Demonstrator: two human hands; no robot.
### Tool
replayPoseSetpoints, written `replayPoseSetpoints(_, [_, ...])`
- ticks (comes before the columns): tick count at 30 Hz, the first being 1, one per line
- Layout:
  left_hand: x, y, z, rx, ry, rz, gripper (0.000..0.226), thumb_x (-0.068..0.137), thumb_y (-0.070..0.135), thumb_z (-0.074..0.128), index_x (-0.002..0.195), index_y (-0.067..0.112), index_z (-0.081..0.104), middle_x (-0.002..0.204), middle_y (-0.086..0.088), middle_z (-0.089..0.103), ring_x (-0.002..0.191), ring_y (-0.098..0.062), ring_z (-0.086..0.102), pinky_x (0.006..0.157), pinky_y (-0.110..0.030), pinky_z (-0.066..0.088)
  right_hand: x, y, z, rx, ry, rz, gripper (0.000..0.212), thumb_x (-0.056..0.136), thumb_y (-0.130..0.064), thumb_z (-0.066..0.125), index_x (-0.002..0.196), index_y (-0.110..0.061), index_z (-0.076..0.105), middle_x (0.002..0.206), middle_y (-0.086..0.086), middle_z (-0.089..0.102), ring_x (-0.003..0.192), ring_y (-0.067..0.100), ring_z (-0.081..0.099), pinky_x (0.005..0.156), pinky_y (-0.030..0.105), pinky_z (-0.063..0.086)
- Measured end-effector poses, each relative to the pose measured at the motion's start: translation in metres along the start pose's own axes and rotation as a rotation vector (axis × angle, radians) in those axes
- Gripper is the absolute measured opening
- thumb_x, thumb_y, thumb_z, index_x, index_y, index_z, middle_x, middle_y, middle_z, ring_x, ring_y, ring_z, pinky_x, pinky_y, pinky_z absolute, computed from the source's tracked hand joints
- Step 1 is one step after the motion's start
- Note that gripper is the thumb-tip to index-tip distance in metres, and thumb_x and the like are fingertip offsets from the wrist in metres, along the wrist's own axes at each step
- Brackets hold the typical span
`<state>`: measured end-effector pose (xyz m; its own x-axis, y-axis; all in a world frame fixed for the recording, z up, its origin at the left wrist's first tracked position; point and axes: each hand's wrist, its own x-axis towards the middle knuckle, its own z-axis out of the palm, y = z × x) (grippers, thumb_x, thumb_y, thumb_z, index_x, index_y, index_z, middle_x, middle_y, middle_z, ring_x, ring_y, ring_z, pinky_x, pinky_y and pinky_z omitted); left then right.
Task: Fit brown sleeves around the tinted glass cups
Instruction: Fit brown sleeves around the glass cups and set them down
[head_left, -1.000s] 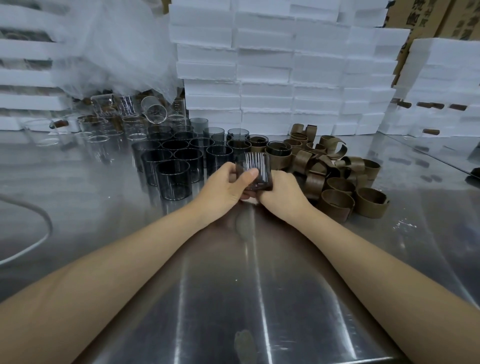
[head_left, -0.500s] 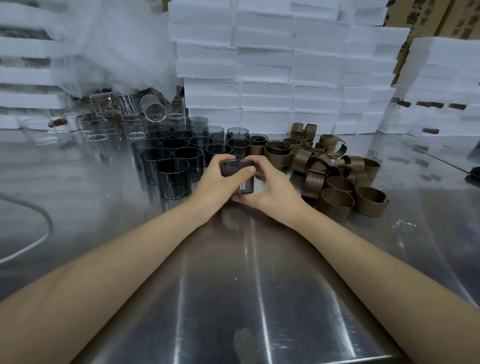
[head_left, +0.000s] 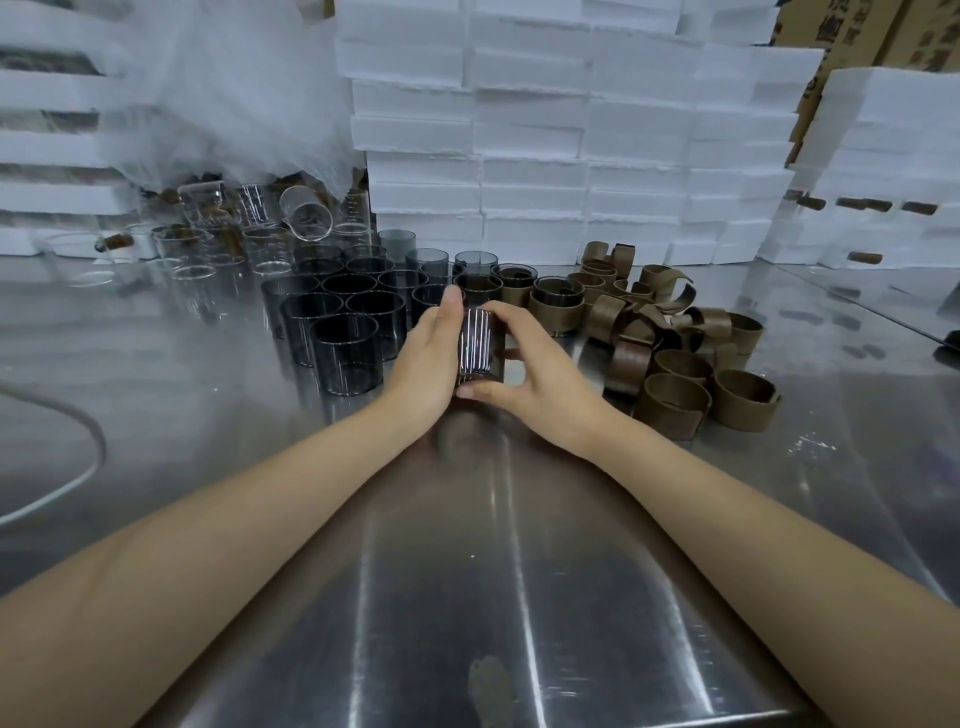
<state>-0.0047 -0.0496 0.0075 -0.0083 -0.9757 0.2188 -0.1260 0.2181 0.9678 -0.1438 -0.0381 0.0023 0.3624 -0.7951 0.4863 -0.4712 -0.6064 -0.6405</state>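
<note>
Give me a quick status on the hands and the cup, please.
Left hand pressed flat against tinted cup, right hand gripping it. Whether sleeved: cannot tell. Nothing in the way.

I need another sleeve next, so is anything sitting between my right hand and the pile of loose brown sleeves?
Nothing visible. Only bare metal table lies between the right hand, which grips the tinted cup, and the nearest loose brown sleeves just to its right.
</note>
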Motion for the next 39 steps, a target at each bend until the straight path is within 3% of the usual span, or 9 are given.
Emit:
replayPoseSetpoints(6, [-0.006,-0.004,0.000,0.199,0.042,0.262,0.034,0.108,0.027,0.027,0.115,0.011,0.056,0.097,0.007,0.061,0.089,-0.001,0.058,0.080,-0.011,0.043,0.002,0.006,0.000,-0.260,0.004,-0.063,0.084,0.082,-0.036,0.073,0.151,-0.026,0.025,0.106,0.000,0.041,0.103,0.010,0.032,0.093,0.005,0.024])
replayPoseSetpoints(10, [-0.008,-0.005,0.006,0.317,-0.100,0.320,0.025,0.104,0.022,0.043,0.127,0.014,0.048,0.116,0.002,0.058,0.100,-0.005,0.053,0.077,0.001,0.036,0.002,0.006,-0.001,-0.183,0.097,-0.032,0.078,0.081,-0.013,0.075,0.148,-0.020,0.034,0.095,0.001,0.041,0.097,0.016,0.038,0.088,0.007,0.028])
replayPoseSetpoints(12, [-0.009,-0.005,0.009,0.323,-0.149,0.312,0.043,0.094,0.022,0.060,0.133,0.020,0.041,0.123,0.006,0.053,0.105,-0.001,0.052,0.079,0.004,0.034,0.002,0.006,-0.003,-0.186,0.123,-0.050,0.077,0.077,0.002,0.069,0.146,-0.013,0.038,0.097,0.004,0.045,0.099,0.022,0.043,0.087,0.015,0.032])
replayPoseSetpoints(18, [-0.008,-0.004,0.006,0.277,-0.088,0.222,0.035,0.085,0.029,0.068,0.112,0.026,0.046,0.093,0.016,0.062,0.086,0.003,0.059,0.066,-0.004,0.040,0.002,-0.001,-0.003,-0.187,0.082,-0.109,0.073,0.072,-0.005,0.077,0.138,-0.012,0.049,0.096,0.006,0.048,0.094,0.016,0.042,0.082,0.006,0.029])
replayPoseSetpoints(22, [-0.007,0.000,0.005,0.086,-0.095,0.151,0.029,0.090,0.026,0.066,0.116,0.023,0.054,0.100,0.013,0.063,0.088,0.010,0.059,0.074,-0.005,0.043,0.002,-0.005,0.002,-0.070,0.134,-0.093,0.064,0.072,-0.010,0.080,0.130,-0.015,0.054,0.100,0.000,0.052,0.098,0.014,0.051,0.086,0.012,0.037])
replayPoseSetpoints(26, [-0.006,0.005,-0.001,-0.196,-0.235,-0.052,0.038,0.092,0.024,0.065,0.127,0.014,0.055,0.117,-0.003,0.066,0.106,-0.010,0.066,0.089,-0.032,0.052,0.001,-0.006,0.004,0.039,0.192,-0.107,0.064,0.069,-0.014,0.085,0.126,-0.019,0.056,0.100,-0.009,0.055,0.096,-0.005,0.053,0.086,0.008,0.039])
replayPoseSetpoints(30, [-0.005,0.008,-0.001,-0.480,-0.335,-0.199,0.042,0.100,0.034,0.051,0.134,0.010,0.052,0.123,-0.014,0.066,0.114,-0.025,0.065,0.097,-0.044,0.051,0.001,-0.005,0.001,0.222,0.200,0.012,0.059,0.075,-0.017,0.081,0.126,-0.027,0.053,0.117,0.005,0.061,0.110,0.009,0.059,0.097,0.023,0.047])
replayPoseSetpoints(35, [-0.004,0.007,0.006,-0.524,-0.270,-0.140,0.046,0.099,0.056,0.034,0.133,0.031,0.053,0.126,0.000,0.066,0.112,-0.018,0.066,0.095,-0.046,0.054,0.003,-0.005,0.001,0.406,0.191,0.107,0.035,0.092,-0.022,0.063,0.125,-0.022,0.053,0.120,0.004,0.062,0.114,0.016,0.060,0.101,0.032,0.047])
replayPoseSetpoints(39, [-0.010,0.002,0.007,-0.314,-0.331,0.045,0.070,0.081,0.058,0.047,0.146,0.040,0.030,0.136,0.007,0.056,0.116,-0.011,0.063,0.094,-0.039,0.055,0.004,-0.011,0.003,0.553,0.235,0.228,0.030,0.101,-0.033,0.046,0.122,-0.019,0.061,0.105,0.001,0.069,0.097,0.016,0.066,0.090,0.037,0.052])
